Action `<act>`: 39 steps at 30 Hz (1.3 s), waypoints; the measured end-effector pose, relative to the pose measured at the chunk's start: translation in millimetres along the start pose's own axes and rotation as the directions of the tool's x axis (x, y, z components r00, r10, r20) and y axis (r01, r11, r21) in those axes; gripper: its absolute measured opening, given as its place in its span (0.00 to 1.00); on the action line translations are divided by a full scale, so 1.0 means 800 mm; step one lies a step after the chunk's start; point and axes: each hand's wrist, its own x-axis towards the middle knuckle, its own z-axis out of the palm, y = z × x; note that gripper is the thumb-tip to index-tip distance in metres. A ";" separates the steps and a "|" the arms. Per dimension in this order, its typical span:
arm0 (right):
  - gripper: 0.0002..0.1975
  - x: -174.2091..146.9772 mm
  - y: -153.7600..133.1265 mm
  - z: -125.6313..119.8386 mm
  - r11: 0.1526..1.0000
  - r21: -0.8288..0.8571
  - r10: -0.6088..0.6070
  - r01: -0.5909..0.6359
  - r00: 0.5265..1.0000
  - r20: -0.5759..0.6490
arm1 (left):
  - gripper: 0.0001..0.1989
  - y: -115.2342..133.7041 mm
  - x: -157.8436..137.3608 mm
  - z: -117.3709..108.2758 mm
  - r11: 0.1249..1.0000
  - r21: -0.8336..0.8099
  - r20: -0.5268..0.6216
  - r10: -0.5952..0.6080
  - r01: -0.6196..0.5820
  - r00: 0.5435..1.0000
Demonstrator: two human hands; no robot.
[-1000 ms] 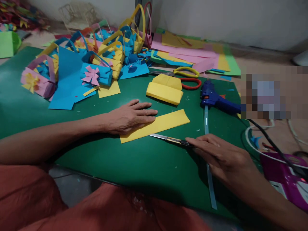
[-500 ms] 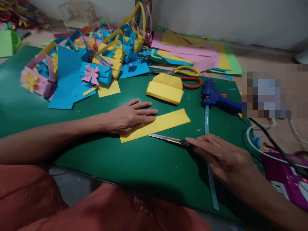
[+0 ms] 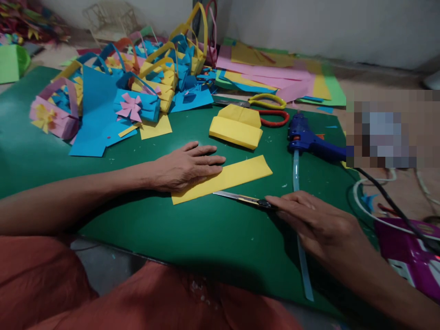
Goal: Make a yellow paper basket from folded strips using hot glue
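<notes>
My left hand (image 3: 187, 167) lies flat with its fingers stretched out, resting on the left part of a folded yellow paper strip (image 3: 240, 176). In my right hand (image 3: 316, 220) is a box cutter (image 3: 245, 199), its blade out and pointing left. The blade's tip is at the strip's near edge; whether it touches the paper I cannot tell. Beyond the strip sits a folded yellow paper piece (image 3: 236, 127). Scissors with yellow and red handles (image 3: 268, 101) lie just behind that piece.
A blue glue gun (image 3: 299, 133) stands at the right, its long glue stick (image 3: 296, 172) running toward me under my right hand. Small paper baskets (image 3: 55, 114) and blue paper (image 3: 92, 110) crowd the back left. Coloured sheets (image 3: 261, 68) are stacked behind the green table (image 3: 165, 233). Cables (image 3: 385, 197) trail at right.
</notes>
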 end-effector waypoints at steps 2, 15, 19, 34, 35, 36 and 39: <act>0.15 0.000 0.000 0.000 1.000 -0.005 -0.003 0.003 1.000 -0.004 | 0.20 0.000 0.000 0.000 1.000 0.005 0.005 -0.003 0.003 1.000; 0.13 0.006 -0.003 0.014 0.998 -0.029 -0.045 0.046 0.999 0.030 | 0.20 0.001 0.001 0.000 1.000 0.021 0.007 0.004 -0.004 1.000; 0.14 0.020 -0.015 0.020 0.995 -0.078 -0.047 0.057 0.991 0.124 | 0.20 0.000 0.001 0.002 0.999 0.033 -0.006 0.005 -0.005 1.000; 0.13 0.050 -0.035 0.041 0.977 -0.025 -0.205 0.212 0.965 0.162 | 0.21 0.001 0.000 0.004 0.998 0.057 -0.014 0.012 -0.011 1.000; 0.13 0.050 -0.035 0.041 0.975 -0.024 -0.214 0.220 0.964 0.160 | 0.21 0.000 0.000 0.004 0.998 0.063 -0.014 0.017 -0.016 1.000; 0.13 0.051 -0.036 0.041 0.973 -0.021 -0.223 0.229 0.962 0.154 | 0.21 0.000 0.000 0.004 0.997 0.069 -0.012 0.022 -0.021 1.000; 0.13 0.049 -0.038 0.040 0.970 -0.008 -0.240 0.244 0.958 0.155 | 0.21 0.000 0.000 0.004 0.996 0.085 -0.006 0.027 -0.026 1.000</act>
